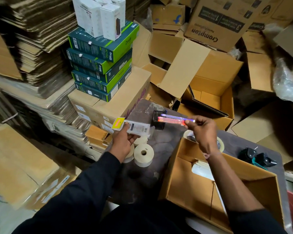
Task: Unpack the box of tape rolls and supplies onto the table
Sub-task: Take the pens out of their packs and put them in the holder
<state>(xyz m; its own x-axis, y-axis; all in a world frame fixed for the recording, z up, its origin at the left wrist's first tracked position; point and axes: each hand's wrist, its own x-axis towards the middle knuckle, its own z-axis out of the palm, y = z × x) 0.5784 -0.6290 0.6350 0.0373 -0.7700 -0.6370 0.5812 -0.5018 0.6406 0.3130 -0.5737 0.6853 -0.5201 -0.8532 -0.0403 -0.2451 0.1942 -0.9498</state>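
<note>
The left hand (123,141) holds a flat white packet (135,128) with a yellow header, its fingers curled under the packet's near end and the thumb on top. The packet sticks out away from the person, above the left part of the table (161,137). The right hand (201,130) pinches a small bunch of pens (173,119) by one end between thumb and fingertips; the pens point left, one with a purple barrel and the others orange-red. Their far ends hang over a black holder (158,121) that stands on the table beyond both hands.

Below the left hand, white rolls (143,154) stand on the table, one with its core hole facing up and others partly hidden by the wrist. The open box (193,184) sits on the table at the right, under the right forearm; something white and papery (202,171) lies inside, too blurred to name. Just beyond the box's far wall, tape rolls (189,133) show on either side of the right wrist. Two black tape dispensers (256,158) lie on the table to the right of the box.

Beyond the table, green cartons (100,65) are stacked on a large cardboard case, with white cartons (100,16) on top.
</note>
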